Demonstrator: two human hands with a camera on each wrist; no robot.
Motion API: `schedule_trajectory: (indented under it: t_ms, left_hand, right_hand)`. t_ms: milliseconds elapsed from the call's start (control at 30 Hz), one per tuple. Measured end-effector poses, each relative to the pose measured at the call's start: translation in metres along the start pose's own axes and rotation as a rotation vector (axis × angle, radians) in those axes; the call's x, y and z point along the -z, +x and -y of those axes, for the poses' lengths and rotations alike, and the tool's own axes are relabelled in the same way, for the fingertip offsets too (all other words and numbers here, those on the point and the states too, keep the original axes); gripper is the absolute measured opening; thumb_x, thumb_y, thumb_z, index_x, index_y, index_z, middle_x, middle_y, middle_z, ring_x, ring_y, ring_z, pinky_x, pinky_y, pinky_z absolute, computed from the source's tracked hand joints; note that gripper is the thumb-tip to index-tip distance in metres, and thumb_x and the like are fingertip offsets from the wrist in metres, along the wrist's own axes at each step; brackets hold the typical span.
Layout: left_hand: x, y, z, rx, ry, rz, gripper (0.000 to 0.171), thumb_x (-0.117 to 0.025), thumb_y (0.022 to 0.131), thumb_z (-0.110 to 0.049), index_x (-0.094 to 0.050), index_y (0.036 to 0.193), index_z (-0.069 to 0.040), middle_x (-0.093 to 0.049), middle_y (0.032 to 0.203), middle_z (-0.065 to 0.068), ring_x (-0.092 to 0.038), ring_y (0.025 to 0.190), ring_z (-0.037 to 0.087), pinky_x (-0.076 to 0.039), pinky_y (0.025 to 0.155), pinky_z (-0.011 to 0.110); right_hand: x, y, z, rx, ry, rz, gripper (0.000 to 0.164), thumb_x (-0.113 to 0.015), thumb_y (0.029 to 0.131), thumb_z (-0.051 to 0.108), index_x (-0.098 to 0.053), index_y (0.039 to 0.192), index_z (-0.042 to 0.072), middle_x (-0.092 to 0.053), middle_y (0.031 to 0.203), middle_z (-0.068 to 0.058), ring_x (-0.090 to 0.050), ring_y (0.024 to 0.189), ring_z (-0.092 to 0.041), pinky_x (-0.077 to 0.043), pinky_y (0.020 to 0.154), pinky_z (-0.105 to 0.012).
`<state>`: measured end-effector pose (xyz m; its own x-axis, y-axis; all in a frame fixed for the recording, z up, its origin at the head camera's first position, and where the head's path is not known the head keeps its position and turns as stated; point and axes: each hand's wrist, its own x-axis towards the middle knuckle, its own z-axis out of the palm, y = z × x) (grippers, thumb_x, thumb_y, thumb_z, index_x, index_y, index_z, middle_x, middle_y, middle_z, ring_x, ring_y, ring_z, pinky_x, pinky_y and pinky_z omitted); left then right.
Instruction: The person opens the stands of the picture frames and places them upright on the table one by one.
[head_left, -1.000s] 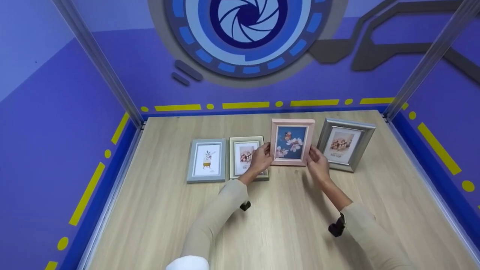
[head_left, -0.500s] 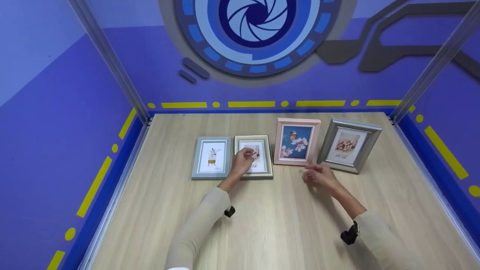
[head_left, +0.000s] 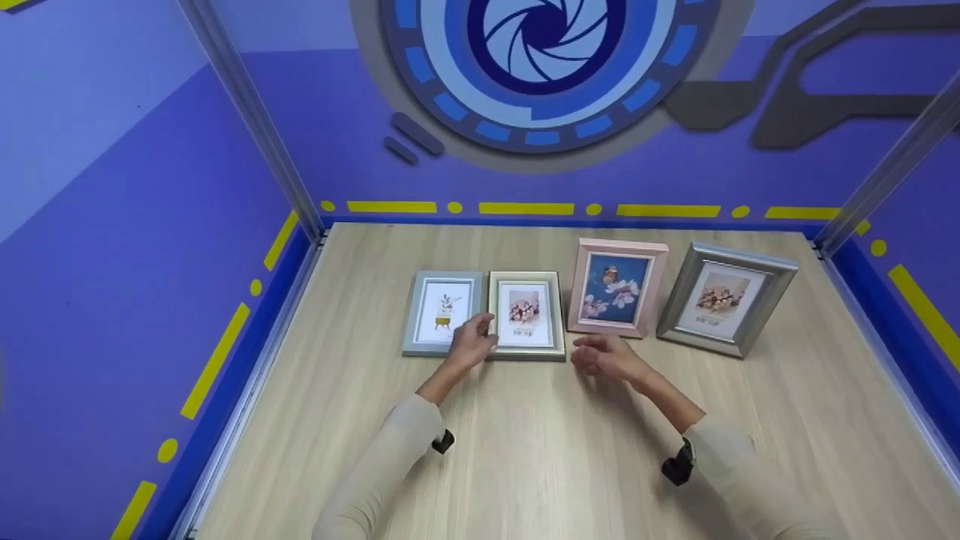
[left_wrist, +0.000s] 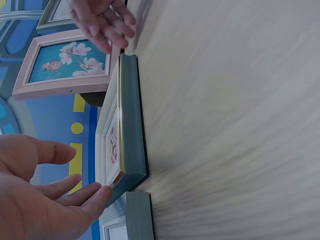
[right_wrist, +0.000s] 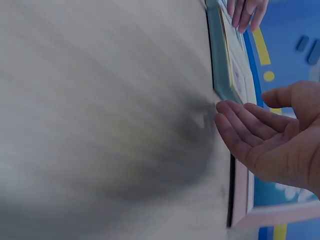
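Note:
A gold-rimmed picture frame (head_left: 525, 352) lies flat with a flower photo in it. My left hand (head_left: 472, 341) hovers over its left side, fingers relaxed and thumb apart; in the left wrist view the fingertips (left_wrist: 102, 192) come right at its near edge. My right hand (head_left: 611, 358) is just off its lower right corner, palm turned inward and holding nothing. Left of it lies a grey-blue picture frame (head_left: 412, 330) with a plant print, partly covered by my left hand. A pink picture frame (head_left: 652, 292) with blossoms on blue stands upright behind my right hand.
A larger silver-grey picture frame (head_left: 772, 300) stands tilted back at the right. All the frames are on a light wooden table (head_left: 525, 450). Blue-purple panels (head_left: 187, 187) with metal corner posts (head_left: 255, 120) enclose its back and sides.
Both hands have let go of the pink frame, which now stands by itself. They moved left and down, to either side of the gold-rimmed frame. The head view has shifted slightly.

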<state>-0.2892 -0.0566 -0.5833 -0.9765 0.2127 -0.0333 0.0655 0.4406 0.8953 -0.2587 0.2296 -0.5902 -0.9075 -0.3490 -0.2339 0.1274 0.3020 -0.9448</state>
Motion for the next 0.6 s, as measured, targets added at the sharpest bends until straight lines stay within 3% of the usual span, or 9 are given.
schedule_trajectory:
  t_ms: [167, 300, 467, 567, 600]
  left_hand:
    - [-0.005, -0.004, 0.004, -0.011, 0.051, 0.031, 0.047, -0.055, 0.089, -0.006, -0.045, 0.132, 0.011, -0.054, 0.126, 0.032, -0.052, 0.118, 0.039, -0.045, 0.097, 0.045]
    - [-0.008, -0.007, 0.004, 0.017, 0.071, 0.055, 0.051, -0.057, 0.089, -0.007, -0.042, 0.135, 0.010, -0.054, 0.122, 0.031, -0.053, 0.110, 0.040, -0.046, 0.093, 0.046]
    - [-0.012, -0.007, 0.002, 0.065, 0.089, 0.062, 0.055, -0.059, 0.088, -0.012, -0.041, 0.137, 0.007, -0.047, 0.137, 0.028, -0.044, 0.128, 0.038, -0.037, 0.106, 0.047]
    - [-0.013, -0.005, 0.004, 0.057, 0.088, 0.059, 0.058, -0.061, 0.086, -0.014, -0.042, 0.136, 0.007, -0.044, 0.140, 0.027, -0.039, 0.133, 0.038, -0.031, 0.111, 0.046]
    - [-0.013, -0.003, 0.008, 0.022, 0.101, 0.059, 0.058, -0.061, 0.086, -0.018, -0.043, 0.135, 0.006, -0.045, 0.139, 0.026, -0.041, 0.132, 0.035, -0.032, 0.110, 0.042]
  right_hand:
    - [-0.017, 0.017, 0.014, 0.139, -0.129, -0.065, 0.036, -0.049, 0.096, 0.004, -0.049, 0.125, -0.018, -0.057, 0.118, -0.035, -0.056, 0.108, -0.047, -0.049, 0.090, -0.051]
    - [-0.030, 0.032, 0.022, 0.224, -0.249, -0.153, 0.037, -0.054, 0.094, 0.005, -0.052, 0.126, -0.013, -0.055, 0.126, -0.030, -0.052, 0.119, -0.042, -0.043, 0.098, -0.051]
    - [-0.040, 0.054, 0.031, 0.271, -0.337, -0.236, 0.046, -0.059, 0.089, 0.005, -0.048, 0.131, -0.012, -0.047, 0.136, -0.031, -0.040, 0.130, -0.043, -0.030, 0.108, -0.054]
    - [-0.043, 0.068, 0.035, 0.272, -0.330, -0.266, 0.051, -0.060, 0.087, 0.004, -0.044, 0.132, -0.013, -0.043, 0.137, -0.033, -0.034, 0.132, -0.047, -0.024, 0.111, -0.055]
    - [-0.044, 0.072, 0.036, 0.268, -0.326, -0.275, 0.052, -0.061, 0.087, 0.004, -0.043, 0.133, -0.013, -0.042, 0.137, -0.034, -0.032, 0.133, -0.048, -0.023, 0.111, -0.056]
